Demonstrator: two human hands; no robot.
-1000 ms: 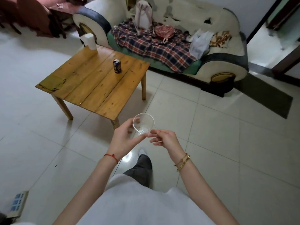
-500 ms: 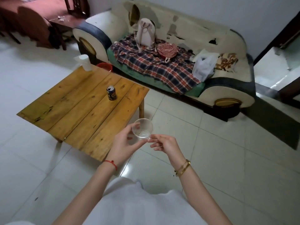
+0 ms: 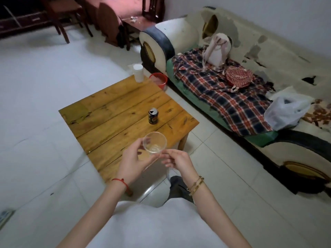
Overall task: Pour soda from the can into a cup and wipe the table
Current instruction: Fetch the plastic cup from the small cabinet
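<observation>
While your left hand point(image 3: 133, 161) clamps its fingers around the clear plastic cup point(image 3: 154, 143), your right hand's point(image 3: 176, 160) curled fingertips touch its rim (above the near table edge); beyond, a dark soda can point(image 3: 153, 116) stands upright mid-way on the wooden plank table point(image 3: 111, 111).

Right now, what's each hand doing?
Left hand: closed around the clear cup, holding it over the table edge.
Right hand: fingertips at the cup's base; firm grip cannot be told.
</observation>
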